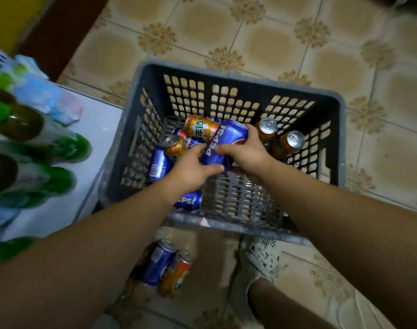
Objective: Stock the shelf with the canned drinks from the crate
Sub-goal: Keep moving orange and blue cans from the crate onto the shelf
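- Shelf on the far left: white surface carrying green-capped bottles, all blurred.
- Grey crate sits on the tiled floor, its left wall right against the shelf edge.
- Outside the crate's near wall, a blue floor can and an orange floor can lie side by side, touching.
- Left part of the crate: a pile of cans on their sides, blue and orange mixed.
- Left hand is inside the crate, thumb and fingers curled round the lower end of the Pepsi can.
- The Pepsi can is blue and tilted, resting on the pile at mid-crate.
- Right hand grips the same can from its right side, fingers wrapped over it.
- Two upright orange cans stand just right of the right hand.
- White shoe is on the floor below the crate.
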Action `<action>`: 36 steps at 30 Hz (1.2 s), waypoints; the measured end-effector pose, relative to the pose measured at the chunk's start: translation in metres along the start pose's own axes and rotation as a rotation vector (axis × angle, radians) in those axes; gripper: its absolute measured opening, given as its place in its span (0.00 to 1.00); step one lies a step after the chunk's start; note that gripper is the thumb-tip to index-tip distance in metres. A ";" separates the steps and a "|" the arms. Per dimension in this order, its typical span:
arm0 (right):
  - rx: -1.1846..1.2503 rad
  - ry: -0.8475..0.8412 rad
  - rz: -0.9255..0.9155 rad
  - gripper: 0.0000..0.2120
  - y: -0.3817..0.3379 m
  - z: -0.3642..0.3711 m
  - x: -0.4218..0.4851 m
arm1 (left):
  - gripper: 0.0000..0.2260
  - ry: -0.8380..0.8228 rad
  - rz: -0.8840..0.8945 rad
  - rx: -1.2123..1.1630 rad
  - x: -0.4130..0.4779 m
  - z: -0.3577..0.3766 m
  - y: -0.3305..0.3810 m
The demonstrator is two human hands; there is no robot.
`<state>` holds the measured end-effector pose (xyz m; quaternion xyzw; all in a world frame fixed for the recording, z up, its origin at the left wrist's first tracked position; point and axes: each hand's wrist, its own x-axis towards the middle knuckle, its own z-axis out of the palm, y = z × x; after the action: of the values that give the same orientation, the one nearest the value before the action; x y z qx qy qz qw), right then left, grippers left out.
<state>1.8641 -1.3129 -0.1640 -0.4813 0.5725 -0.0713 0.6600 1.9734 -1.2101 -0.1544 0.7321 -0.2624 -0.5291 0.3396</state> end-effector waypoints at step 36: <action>-0.598 -1.021 -1.147 0.31 -0.148 0.343 -0.709 | 0.42 1.069 -0.194 0.392 -0.785 -0.231 -0.035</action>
<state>1.9773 -0.7437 0.3884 -0.8274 -0.1381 -0.0143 0.5441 1.9573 -0.5533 0.3352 0.9677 -0.0793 -0.0556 0.2329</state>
